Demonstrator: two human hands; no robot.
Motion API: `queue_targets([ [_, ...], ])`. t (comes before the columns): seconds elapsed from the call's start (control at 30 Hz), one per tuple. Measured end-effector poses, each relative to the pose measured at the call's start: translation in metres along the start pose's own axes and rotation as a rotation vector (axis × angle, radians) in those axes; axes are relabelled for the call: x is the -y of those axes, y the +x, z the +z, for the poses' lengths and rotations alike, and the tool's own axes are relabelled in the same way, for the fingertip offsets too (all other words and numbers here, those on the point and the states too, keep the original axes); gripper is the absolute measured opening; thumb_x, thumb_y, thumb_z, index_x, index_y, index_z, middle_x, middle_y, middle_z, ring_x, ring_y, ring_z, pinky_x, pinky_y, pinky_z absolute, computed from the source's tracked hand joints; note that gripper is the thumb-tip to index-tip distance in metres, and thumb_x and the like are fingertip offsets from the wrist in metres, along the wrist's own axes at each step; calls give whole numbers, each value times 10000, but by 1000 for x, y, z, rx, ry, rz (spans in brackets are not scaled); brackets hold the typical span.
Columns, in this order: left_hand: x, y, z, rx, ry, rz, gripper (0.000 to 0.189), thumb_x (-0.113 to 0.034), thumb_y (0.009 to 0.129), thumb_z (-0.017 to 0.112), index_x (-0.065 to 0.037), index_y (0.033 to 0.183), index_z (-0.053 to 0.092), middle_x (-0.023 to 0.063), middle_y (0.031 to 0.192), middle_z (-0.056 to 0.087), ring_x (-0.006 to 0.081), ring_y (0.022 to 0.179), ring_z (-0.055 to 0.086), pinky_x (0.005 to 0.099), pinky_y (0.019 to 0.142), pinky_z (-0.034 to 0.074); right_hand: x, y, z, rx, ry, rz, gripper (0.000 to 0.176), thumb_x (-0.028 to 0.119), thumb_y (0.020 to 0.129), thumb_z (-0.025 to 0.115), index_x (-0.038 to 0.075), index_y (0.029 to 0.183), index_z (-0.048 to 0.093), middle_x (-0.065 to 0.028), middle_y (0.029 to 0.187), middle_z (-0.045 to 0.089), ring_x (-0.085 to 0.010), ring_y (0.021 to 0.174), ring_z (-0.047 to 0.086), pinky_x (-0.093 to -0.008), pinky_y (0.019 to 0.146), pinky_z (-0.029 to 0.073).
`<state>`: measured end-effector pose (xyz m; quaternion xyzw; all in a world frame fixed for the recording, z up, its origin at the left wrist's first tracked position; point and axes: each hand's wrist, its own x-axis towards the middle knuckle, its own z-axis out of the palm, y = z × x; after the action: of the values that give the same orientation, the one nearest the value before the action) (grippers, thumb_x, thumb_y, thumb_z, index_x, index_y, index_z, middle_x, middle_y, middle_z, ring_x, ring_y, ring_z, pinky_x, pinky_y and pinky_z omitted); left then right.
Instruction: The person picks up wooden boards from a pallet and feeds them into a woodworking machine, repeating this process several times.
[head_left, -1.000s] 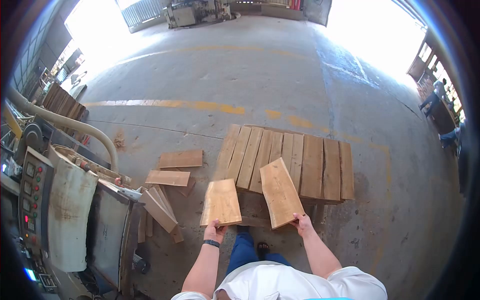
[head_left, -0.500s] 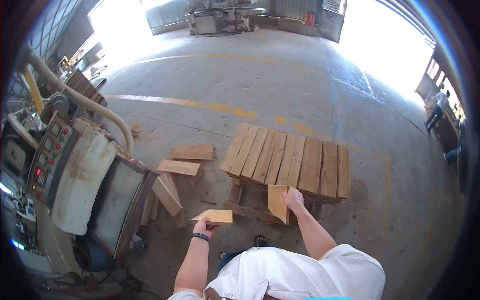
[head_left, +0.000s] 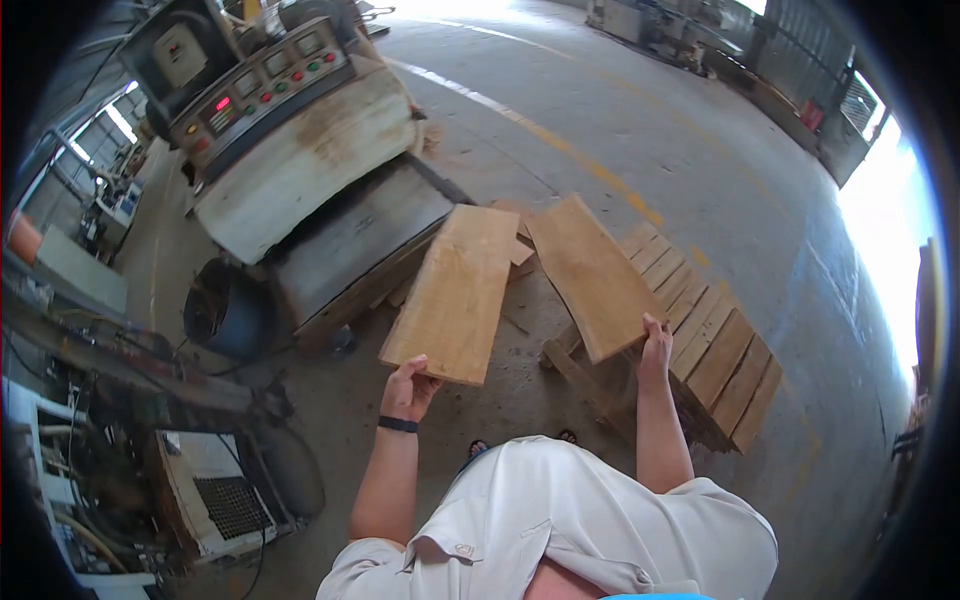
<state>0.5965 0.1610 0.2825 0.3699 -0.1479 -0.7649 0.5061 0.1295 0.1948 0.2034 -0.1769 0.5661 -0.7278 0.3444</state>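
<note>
My left hand (head_left: pixel 407 391) grips the near end of a wooden board (head_left: pixel 458 290), thumb on top and fingers beneath. The board slants up and away in front of the machine's flat bed. My right hand (head_left: pixel 655 347) is closed on the lower right corner of a second wooden board (head_left: pixel 592 275), which tilts to the upper left. The two boards are apart, their far ends close together. Behind the right board, a stack of planks (head_left: pixel 722 350) sits low on a wooden support (head_left: pixel 585 385), partly covered by that board.
At the left stands a machine with a control panel (head_left: pixel 262 95) of buttons and a flat dark bed (head_left: pixel 365 235). A dark blue bin (head_left: pixel 230 305) is beside it. Loose wood pieces (head_left: pixel 520 248) lie on the floor behind the boards. Equipment with a grille (head_left: pixel 235 505) stands lower left.
My view has turned left toward the machine, so the plank stack now appears farther right. Both held boards have swung up, and their broad faces now show.
</note>
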Motion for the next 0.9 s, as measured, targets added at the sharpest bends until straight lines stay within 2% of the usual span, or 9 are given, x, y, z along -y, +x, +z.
queue_targets([
  [0.27, -88, -33, -87, -135, 7, 294, 409, -54, 843, 630, -20, 1233, 510, 112, 1162, 617, 245, 1043, 637, 371, 818, 580, -10, -65, 173, 97, 237, 204, 212, 158, 838, 687, 46, 997, 601, -30, 939, 623, -161, 885, 608, -299, 804, 503],
  [0.5, -125, -50, -132, -380, 87, 472, 403, -85, 853, 639, 2, 1225, 509, 116, 1180, 601, 250, 1034, 630, 382, 788, 571, -62, -78, 254, 224, 215, 266, 206, 135, 888, 643, 42, 1056, 570, -47, 1017, 611, -152, 937, 611, -301, 840, 517],
  [0.67, -125, -25, -153, -650, 295, 505, 387, -115, 883, 597, 29, 1234, 520, 151, 1195, 602, 284, 1028, 633, 417, 818, 539, -74, -71, 298, 503, -60, 1, 356, 116, 909, 635, 20, 1238, 538, -63, 1156, 613, -179, 1023, 587, -308, 912, 455],
  [0.73, -123, -13, -153, -737, 799, 500, 414, -113, 884, 592, 42, 1258, 507, 189, 1202, 592, 309, 1022, 631, 407, 845, 528, -64, -76, 319, 566, -204, -5, 445, 59, 889, 621, 35, 1319, 508, -96, 1208, 610, -238, 1104, 589, -338, 971, 440],
  [0.77, -123, -7, -154, -771, 1054, 483, 428, -112, 884, 589, 48, 1270, 500, 208, 1205, 587, 322, 1019, 630, 403, 858, 522, -71, -71, 326, 663, -354, -244, 476, 35, 877, 613, 44, 1339, 498, -110, 1244, 595, -260, 1147, 566, -349, 991, 428],
  [0.8, -116, 8, -168, -778, 1179, 442, 534, -93, 875, 578, 1, 1377, 421, 237, 1251, 562, 351, 1017, 626, 416, 862, 517, -79, -64, 331, 752, -499, -491, 509, 11, 865, 604, 52, 1359, 489, -123, 1279, 580, -282, 1189, 542, -359, 1010, 416],
  [0.83, -115, 12, -159, -816, 1261, 514, 579, -93, 872, 581, -35, 1412, 384, 218, 1286, 550, 355, 1037, 618, 414, 880, 513, -83, -57, 338, 832, -634, -747, 544, -12, 852, 595, 61, 1379, 479, -137, 1315, 565, -303, 1231, 518, -370, 1030, 404],
  [0.87, -110, 21, -146, -854, 1346, 587, 627, -92, 868, 584, -71, 1448, 347, 199, 1320, 537, 359, 1057, 609, 412, 897, 509, -87, -52, 345, 944, -707, -831, 620, -65, 777, 596, 80, 1372, 499, -149, 1407, 491, -350, 1315, 433, -420, 1083, 357],
  [0.9, -108, 29, -134, -891, 1434, 660, 678, -92, 864, 586, -107, 1483, 310, 180, 1355, 524, 364, 1077, 601, 410, 915, 505, -90, -51, 352, 987, -755, -859, 613, -38, 774, 601, 85, 1367, 504, -138, 1414, 485, -350, 1322, 423, -429, 1080, 359],
])
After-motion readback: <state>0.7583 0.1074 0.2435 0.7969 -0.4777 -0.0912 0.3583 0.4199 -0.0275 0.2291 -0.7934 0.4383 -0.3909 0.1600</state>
